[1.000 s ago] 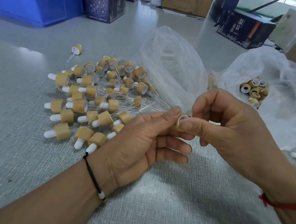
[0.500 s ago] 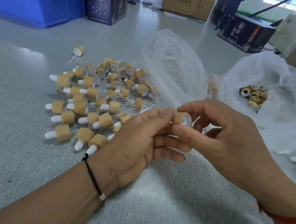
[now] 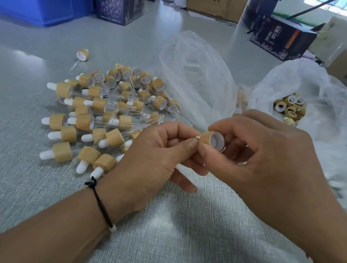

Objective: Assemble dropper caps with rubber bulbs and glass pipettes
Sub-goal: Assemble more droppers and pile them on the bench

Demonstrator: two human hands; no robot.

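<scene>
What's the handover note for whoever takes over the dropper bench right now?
Right hand: pinches a bamboo-coloured round cap with white liner, open end toward the camera.
Left hand: fingertips at the cap's far end; what it holds is hidden.
Done: pile of finished droppers with white bulbs and glass pipettes on the grey table.
Left: fit a pipette to the held cap; loose caps wait in the right clear plastic bag, pipettes in the middle clear bag.

Blue crate [image 3: 36,6] at my tabletop's [image 3: 29,178] far left corner, dark printed boxes [image 3: 119,2] beside it, cardboard cartons [image 3: 216,1] along the far edge
</scene>
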